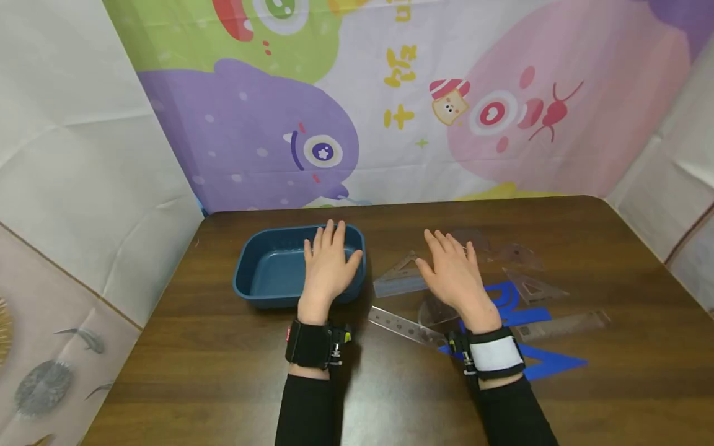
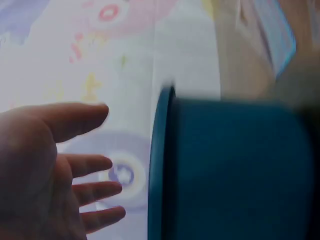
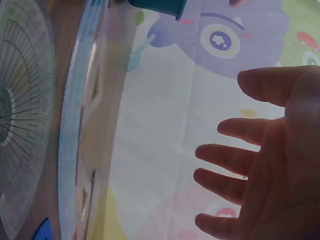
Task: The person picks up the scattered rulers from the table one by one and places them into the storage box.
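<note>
My left hand [image 1: 329, 267] hovers over the right end of a dark blue plastic tub [image 1: 273, 272], fingers extended. In the left wrist view that hand [image 2: 45, 170] is apart from the tub's rim [image 2: 159, 165] and holds nothing. My right hand [image 1: 454, 275], also with fingers spread, is above a scatter of drawing tools. Below and beside it lie a clear protractor [image 3: 25, 115], a clear ruler with round holes [image 1: 398, 322], a pale blue-tinted strip [image 1: 398, 285] and a clear set square [image 1: 532, 286]. Blue plastic pieces, one a set square [image 1: 558, 364], are partly hidden by the right wrist.
Another transparent ruler [image 1: 569, 326] lies at the right, and a faint clear protractor [image 1: 520, 255] farther back. Everything stands on a brown wooden table [image 1: 223, 371]. A cartoon-printed cloth [image 1: 401, 161] hangs behind the table's far edge.
</note>
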`<state>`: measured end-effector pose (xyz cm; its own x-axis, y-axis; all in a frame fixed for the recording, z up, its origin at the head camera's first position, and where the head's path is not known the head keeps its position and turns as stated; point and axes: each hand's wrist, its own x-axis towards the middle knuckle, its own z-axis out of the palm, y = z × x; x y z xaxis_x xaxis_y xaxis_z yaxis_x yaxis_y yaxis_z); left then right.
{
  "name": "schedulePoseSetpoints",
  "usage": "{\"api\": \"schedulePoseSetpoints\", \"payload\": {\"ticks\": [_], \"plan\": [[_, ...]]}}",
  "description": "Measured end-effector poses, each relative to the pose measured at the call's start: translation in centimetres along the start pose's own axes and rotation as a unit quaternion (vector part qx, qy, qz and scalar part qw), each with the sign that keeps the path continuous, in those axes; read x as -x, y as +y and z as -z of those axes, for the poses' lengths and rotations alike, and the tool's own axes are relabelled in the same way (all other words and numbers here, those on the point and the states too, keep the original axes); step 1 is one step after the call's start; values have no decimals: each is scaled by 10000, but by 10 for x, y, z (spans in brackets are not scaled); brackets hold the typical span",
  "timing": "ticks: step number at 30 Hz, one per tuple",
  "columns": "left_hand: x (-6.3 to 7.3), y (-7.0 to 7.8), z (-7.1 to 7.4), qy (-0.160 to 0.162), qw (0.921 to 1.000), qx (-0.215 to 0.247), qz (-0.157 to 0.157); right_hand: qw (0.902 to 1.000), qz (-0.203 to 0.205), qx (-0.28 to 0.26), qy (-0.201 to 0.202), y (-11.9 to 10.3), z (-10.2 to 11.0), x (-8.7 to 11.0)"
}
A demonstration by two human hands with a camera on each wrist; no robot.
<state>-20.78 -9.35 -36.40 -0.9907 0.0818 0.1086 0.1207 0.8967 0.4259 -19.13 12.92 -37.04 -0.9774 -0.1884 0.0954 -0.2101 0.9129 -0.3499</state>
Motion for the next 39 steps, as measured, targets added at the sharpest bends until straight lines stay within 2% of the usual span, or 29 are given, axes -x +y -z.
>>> {"api": "schedulePoseSetpoints", "payload": {"ticks": [8,13,17,20,23,25,32,39], "plan": [[11,-57,30,385,9939,62,1033,9984,243,358,-355,1,-20,-4],[22,-89,45,527,9843,48,1686,9967,302,532,-528,3,-28,-5],[29,-107,53,488,9721,141,2290,9954,438,493,-690,1,-27,-6],[31,-113,55,378,9650,275,2579,9916,444,238,-1187,-5,-25,-4],[32,-117,54,343,9617,360,2694,9844,329,150,-1724,-12,-26,-2],[32,-120,52,383,9608,354,2722,9806,273,258,-1925,-17,-30,0],[33,-127,47,356,9577,389,2829,9719,90,1040,-2109,-32,-42,3],[29,-127,44,243,9562,605,2854,9715,89,935,-2177,-40,-42,4]]}}
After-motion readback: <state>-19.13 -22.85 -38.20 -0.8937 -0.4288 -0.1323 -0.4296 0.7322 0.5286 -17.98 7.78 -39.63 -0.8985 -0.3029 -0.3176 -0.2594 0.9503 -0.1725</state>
